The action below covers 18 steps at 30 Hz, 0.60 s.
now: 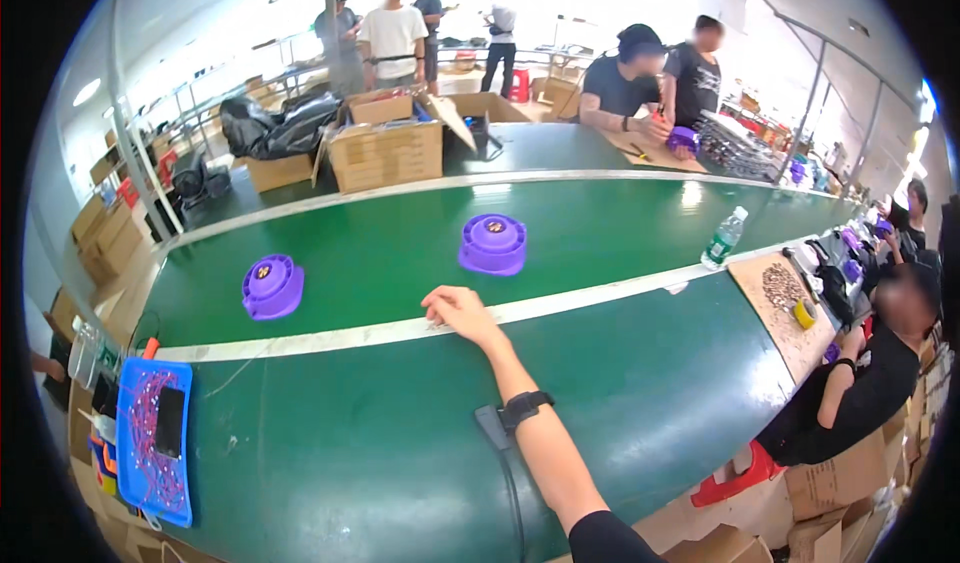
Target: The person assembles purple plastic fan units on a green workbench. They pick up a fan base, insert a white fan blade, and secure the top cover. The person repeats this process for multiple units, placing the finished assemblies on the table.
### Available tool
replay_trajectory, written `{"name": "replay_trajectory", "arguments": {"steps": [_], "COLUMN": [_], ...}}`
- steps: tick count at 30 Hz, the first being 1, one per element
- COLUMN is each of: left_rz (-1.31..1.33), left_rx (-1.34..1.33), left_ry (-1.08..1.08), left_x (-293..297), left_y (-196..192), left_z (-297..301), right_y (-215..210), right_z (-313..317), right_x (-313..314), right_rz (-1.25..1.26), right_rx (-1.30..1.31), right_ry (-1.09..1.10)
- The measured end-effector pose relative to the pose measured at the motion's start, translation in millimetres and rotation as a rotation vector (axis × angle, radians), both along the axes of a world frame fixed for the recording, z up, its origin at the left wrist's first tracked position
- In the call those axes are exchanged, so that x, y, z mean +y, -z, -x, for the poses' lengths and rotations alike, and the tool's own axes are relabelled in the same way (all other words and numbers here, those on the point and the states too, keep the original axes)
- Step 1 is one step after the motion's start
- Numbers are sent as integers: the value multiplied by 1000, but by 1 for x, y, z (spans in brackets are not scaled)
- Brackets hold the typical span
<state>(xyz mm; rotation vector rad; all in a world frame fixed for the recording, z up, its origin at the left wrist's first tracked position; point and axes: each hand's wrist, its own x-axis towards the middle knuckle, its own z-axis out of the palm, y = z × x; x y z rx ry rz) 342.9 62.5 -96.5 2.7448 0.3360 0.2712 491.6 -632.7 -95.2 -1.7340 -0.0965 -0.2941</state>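
My right hand [458,315] rests at the white rail [590,296] along the near side of the green belt [380,243]. Its fingers point left, slightly bent and loose, with nothing seen in them. A dark band [524,407] with a cable is strapped round the forearm. Beyond the hand, a little to the right, a round purple housing [493,246] sits on the belt, apart from the fingers. Another purple housing [272,288] stands farther left. Both have a notched rim and a small dark and gold centre. My left hand is out of view.
A blue tray [128,433] of thin red wires holds a black phone [171,423] at the left. A plastic bottle [724,238] stands by the rail at right, near a board [770,313] with small parts. Cardboard boxes [385,153] lie beyond the belt. Several co-workers sit or stand around.
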Motion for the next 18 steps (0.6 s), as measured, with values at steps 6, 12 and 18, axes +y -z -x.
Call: {"name": "replay_trajectory", "arguments": {"steps": [6, 12, 18], "left_rz": [42, 150, 497], "left_rx": [4, -59, -271], "left_ry": [-7, -40, -19], "left_x": [-22, -29, -55], "left_y": [6, -1, -47], "left_z": [-33, -43, -47], "right_y": [-3, 1, -1], "right_z": [3, -4, 0], "right_x": [1, 4, 3], "right_rz": [-30, -49, -31], "right_rx": [0, -4, -5], "right_ry": [5, -10, 11]}}
